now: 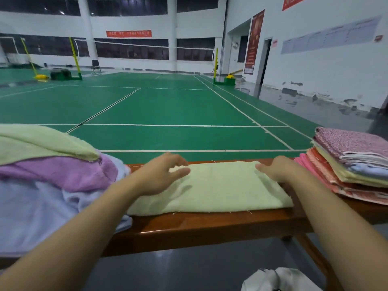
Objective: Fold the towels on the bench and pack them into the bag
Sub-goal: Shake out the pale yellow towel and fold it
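A white bag lies on the floor at the bottom edge, nearest the camera, below the near rim of the wooden bench.

On the left end of the bench sits a loose heap of unfolded towels, green over purple over pale blue. Just right of it, the left hand rests on the left end of a pale yellow-green towel, its fingers loosely spread and slightly curved, palm down, pinching nothing that I can see.

That towel lies flat in the middle of the bench, already folded into a thick strip, its long axis running left to right between the two hands.

The right hand lies on the far right end, fingers close together and flat on the cloth. Either hand could carry its end across to halve the strip.

Furthest right stands a neat stack of folded towels, just beside the right hand.
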The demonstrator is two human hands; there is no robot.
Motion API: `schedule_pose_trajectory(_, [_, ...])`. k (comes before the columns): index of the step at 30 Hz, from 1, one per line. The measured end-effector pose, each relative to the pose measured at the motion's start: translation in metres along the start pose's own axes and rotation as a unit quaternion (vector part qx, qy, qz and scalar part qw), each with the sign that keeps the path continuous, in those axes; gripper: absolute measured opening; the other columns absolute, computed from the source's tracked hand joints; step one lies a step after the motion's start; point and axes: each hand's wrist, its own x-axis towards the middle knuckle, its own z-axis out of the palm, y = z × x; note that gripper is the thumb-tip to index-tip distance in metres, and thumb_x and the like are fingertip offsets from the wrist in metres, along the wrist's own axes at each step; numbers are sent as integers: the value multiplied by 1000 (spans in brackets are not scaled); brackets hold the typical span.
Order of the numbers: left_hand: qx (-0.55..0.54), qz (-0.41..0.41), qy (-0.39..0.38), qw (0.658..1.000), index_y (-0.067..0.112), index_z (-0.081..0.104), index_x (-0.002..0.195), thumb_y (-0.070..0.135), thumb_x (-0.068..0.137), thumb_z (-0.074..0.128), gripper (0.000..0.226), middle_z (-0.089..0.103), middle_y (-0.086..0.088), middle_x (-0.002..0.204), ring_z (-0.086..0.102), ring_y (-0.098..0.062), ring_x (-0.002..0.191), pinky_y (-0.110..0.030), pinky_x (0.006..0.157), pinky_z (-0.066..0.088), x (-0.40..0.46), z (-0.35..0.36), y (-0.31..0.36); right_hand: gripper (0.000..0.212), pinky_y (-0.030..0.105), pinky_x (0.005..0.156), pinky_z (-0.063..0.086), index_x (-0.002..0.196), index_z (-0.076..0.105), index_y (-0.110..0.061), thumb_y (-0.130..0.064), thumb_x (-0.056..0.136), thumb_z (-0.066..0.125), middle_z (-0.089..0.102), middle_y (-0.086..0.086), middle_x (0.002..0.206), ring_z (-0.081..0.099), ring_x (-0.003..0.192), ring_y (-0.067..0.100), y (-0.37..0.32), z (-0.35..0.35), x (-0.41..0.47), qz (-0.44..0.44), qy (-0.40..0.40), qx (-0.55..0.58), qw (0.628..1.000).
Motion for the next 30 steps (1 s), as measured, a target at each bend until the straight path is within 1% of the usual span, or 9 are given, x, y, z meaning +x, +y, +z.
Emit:
schedule_pose_trajectory(2, [13, -2, -9, 1000, 34, 55, 134, 59, 97, 48, 45, 49, 5, 139, 47, -14, 129, -39, 114, 35, 1, 25, 2, 70, 35, 81, 49, 129, 58, 0, -60, 94, 58, 64, 16, 128, 62, 101, 34, -4, 11, 0, -4, 3, 6, 1000])
schedule_pose_trajectory(5, [98, -16, -44, 994, 36, 38, 149, 73, 95, 32, 66, 31, 3, 160, 27, -19, 147, -46, 123, 17, 0, 50, 5, 67, 36, 81, 48, 132, 56, 0, -53, 92, 66, 62, 14, 125, 60, 100, 31, -10, 15, -4, -3, -8, 50, 999])
schedule_pose_trajectory(7, [158, -25, -78, 984, 40, 23, 156, 80, 91, 20, 77, 14, 6, 167, 11, -19, 154, -54, 124, 4, 0, 55, 7, 67, 36, 80, 46, 134, 55, -1, -52, 92, 66, 62, 14, 127, 59, 100, 30, -9, 12, -2, 3, -15, 77, 997])
schedule_pose_trajectory(10, [168, -33, -106, 980, 45, 11, 158, 88, 84, 16, 86, 2, 9, 169, 0, -18, 155, -58, 123, -4, 0, 54, 6, 65, 35, 77, 44, 129, 60, -5, -56, 89, 68, 65, 11, 123, 61, 98, 28, 0, 5, 3, -6, -27, 119, 992])
schedule_pose_trajectory(15, [189, -26, -127, 973, 47, 4, 158, 92, 80, 15, 91, -5, 10, 169, -6, -18, 156, -59, 122, -5, 7, 56, 12, 30, 28, 56, 46, 106, 61, -11, -31, 90, 76, 68, 1, 92, 65, 77, 18, 13, 0, 1, -28, -57, 314, 947])
schedule_pose_trajectory(19, [186, -21, -122, 975, 45, 5, 159, 92, 81, 15, 91, -4, 8, 169, -4, -19, 156, -59, 122, -4, 21, 63, 23, 48, 36, 64, 56, 131, 52, -12, -18, 90, 75, 66, 9, 104, 67, 82, 25, 27, -1, 6, -15, -44, 453, 890])
schedule_pose_trajectory(23, [165, -9, -111, 980, 42, 11, 159, 91, 82, 16, 91, 2, 7, 169, 0, -20, 156, -59, 122, -3, 32, 74, 38, 28, 37, 63, 62, 120, 67, -17, -10, 93, 69, 76, 16, 102, 73, 81, 29, 44, -19, 6, -32, -76, 515, 853])
schedule_pose_trajectory(26, [76, -6, -68, 995, 37, 25, 158, 83, 88, 31, 84, 14, 5, 168, 14, -18, 154, -52, 125, 6, 36, 76, 49, 36, 39, 85, 59, 119, 71, -9, -14, 84, 72, 74, 17, 115, 71, 101, 30, 43, -30, 4, -54, -106, 558, 821])
schedule_pose_trajectory(30, [-110, -36, 33, 993, 27, 44, 151, 58, 98, 49, 62, 36, 6, 160, 32, -14, 147, -30, 118, 22, 38, 54, 47, 34, 31, 77, 62, 116, 69, 1, -14, 85, 68, 73, 18, 111, 72, 89, 23, 20, -42, -10, -120, -151, 575, 795])
